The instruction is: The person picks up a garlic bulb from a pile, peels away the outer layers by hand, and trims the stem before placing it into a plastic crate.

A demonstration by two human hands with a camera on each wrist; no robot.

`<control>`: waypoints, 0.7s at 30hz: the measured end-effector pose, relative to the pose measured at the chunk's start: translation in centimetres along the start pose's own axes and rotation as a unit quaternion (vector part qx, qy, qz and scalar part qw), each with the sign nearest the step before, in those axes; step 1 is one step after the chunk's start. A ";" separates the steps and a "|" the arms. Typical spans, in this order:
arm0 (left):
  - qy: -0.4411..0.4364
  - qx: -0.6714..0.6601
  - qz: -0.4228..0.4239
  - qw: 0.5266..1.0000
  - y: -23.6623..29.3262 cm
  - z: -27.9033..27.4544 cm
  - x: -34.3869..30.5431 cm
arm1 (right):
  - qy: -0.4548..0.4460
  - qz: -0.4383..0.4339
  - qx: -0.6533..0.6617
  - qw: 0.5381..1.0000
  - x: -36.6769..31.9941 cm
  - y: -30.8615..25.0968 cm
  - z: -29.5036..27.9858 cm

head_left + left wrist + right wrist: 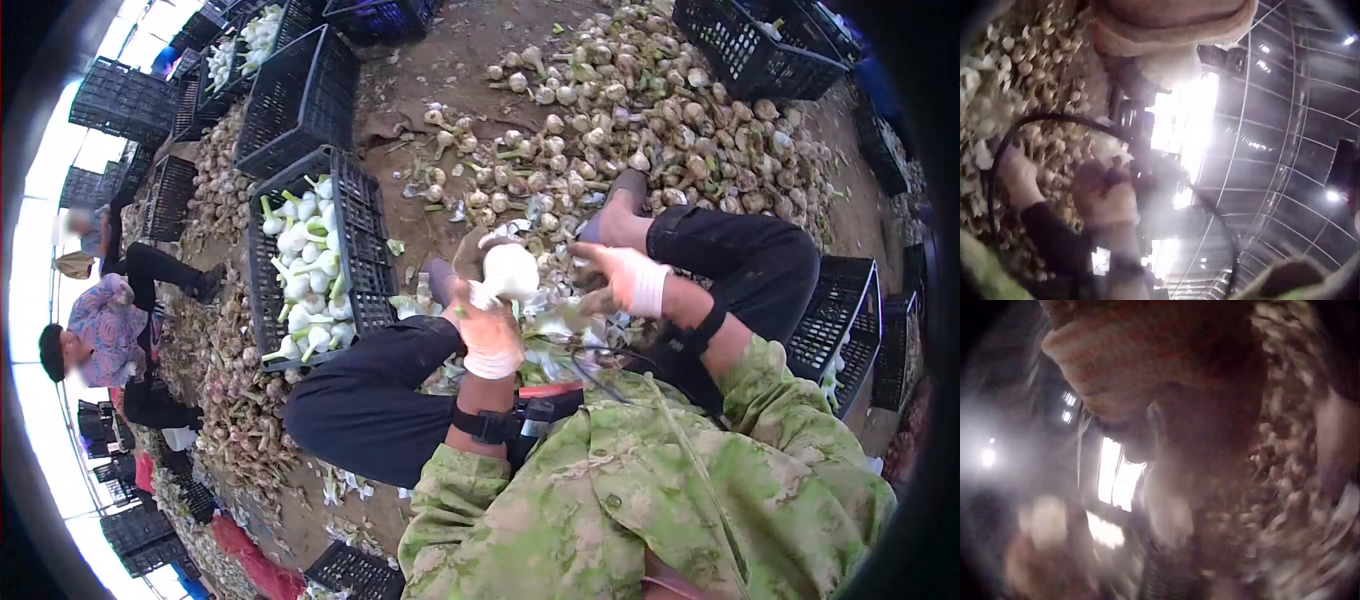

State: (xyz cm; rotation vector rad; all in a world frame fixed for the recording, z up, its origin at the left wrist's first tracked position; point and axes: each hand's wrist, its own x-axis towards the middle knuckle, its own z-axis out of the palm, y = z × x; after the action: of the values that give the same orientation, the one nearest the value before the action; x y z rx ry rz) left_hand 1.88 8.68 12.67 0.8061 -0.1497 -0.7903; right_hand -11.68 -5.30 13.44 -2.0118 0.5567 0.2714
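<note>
In the head view my gloved left hand (488,325) holds a white peeled garlic bulb (511,272), fingers curled about its side. The same bulb shows pale beneath the left hand (1172,25) in the left wrist view. My gloved right hand (628,278) is a little to the right of the bulb, apart from it, its fingers pointing toward it. Motion blurs a pale streak (560,318) below the right fingers; I cannot tell whether they grip it. The right wrist view is badly blurred, with the right hand (1166,381) dark at the top.
A black crate (375,255) of white trimmed garlic stands by the left knee. A heap of untrimmed garlic (690,130) lies ahead on the soil. Another crate (840,325) is by the right thigh. Two people sit at the far left, one in a patterned shirt (105,325).
</note>
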 end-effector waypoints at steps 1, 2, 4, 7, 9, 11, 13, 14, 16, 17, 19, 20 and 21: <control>-0.041 0.077 0.040 0.995 -0.7 0.7 -0.7 | 0.018 -0.091 0.177 0.980 0.2 0.1 1.9; -0.085 0.151 0.083 0.981 -1.3 1.3 -1.0 | 0.039 -0.181 0.344 0.921 0.4 -0.2 2.9; -0.056 0.131 -0.068 0.987 -3.4 -1.1 1.4 | 0.091 -0.058 0.498 0.861 -0.1 -1.6 2.7; -0.107 0.427 0.122 0.890 0.9 2.8 -1.4 | 0.117 -0.087 0.483 0.864 0.0 -0.8 1.5; -0.126 0.639 0.270 0.709 2.1 3.0 -0.7 | 0.140 -0.092 0.426 0.889 0.0 -0.4 1.4; -0.120 0.728 0.311 0.599 2.0 3.1 -0.6 | 0.123 -0.068 0.283 0.949 -0.2 -1.4 0.9; -0.113 0.755 0.298 0.573 1.4 2.9 -0.9 | 0.129 -0.090 0.258 0.953 0.0 -1.0 1.3; -0.107 0.779 0.282 0.550 1.3 2.8 -1.1 | 0.134 -0.107 0.234 0.957 0.1 -0.6 1.6; -0.110 0.790 0.293 0.528 0.9 1.7 -0.6 | 0.117 -0.104 0.241 0.958 -0.2 0.4 2.0; -0.077 0.663 0.174 0.724 0.2 0.1 0.2 | 0.069 -0.103 0.336 0.934 -0.8 0.0 1.8; 0.023 0.392 -0.030 0.919 0.0 -2.0 1.2 | -0.007 -0.118 0.414 0.902 -1.9 -1.0 1.0; 0.056 0.389 -0.081 0.916 0.5 -2.3 1.4 | -0.007 -0.117 0.415 0.902 -1.9 -1.4 0.6; 0.052 0.306 -0.112 0.944 0.4 -2.7 1.4 | 0.008 -0.111 0.408 0.906 -1.7 -1.8 0.4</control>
State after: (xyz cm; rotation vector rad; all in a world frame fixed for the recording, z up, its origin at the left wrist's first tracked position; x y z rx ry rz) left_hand 4.22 9.51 10.84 1.4719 -0.2170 -0.9267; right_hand -12.21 -3.74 15.35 -1.2369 0.3557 -0.1148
